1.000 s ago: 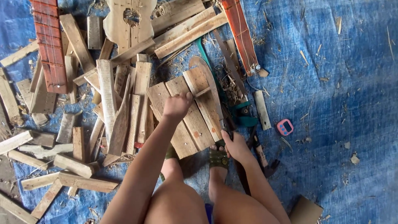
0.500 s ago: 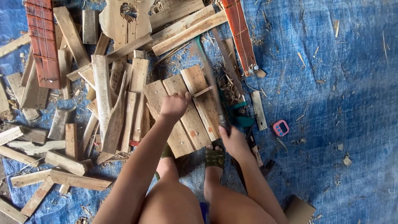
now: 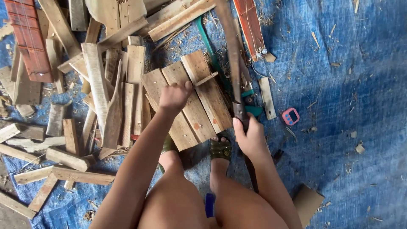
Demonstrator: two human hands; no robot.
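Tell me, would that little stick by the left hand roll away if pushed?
Probably not. The stick looks flat-sided and rough, so it would likely slide or turn, not roll. It seems thin and short, so probably light. It lies on flat boards, pinched by the left hand.

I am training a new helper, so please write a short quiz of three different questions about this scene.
1. True or false: the right hand grips the handle of a long blade.
2. What does the left hand hold? A) a small stick B) a pink device C) a saw
3. Fill in: the planks lie on a ____ tarp.

Key: 1 true; 2 A; 3 blue.
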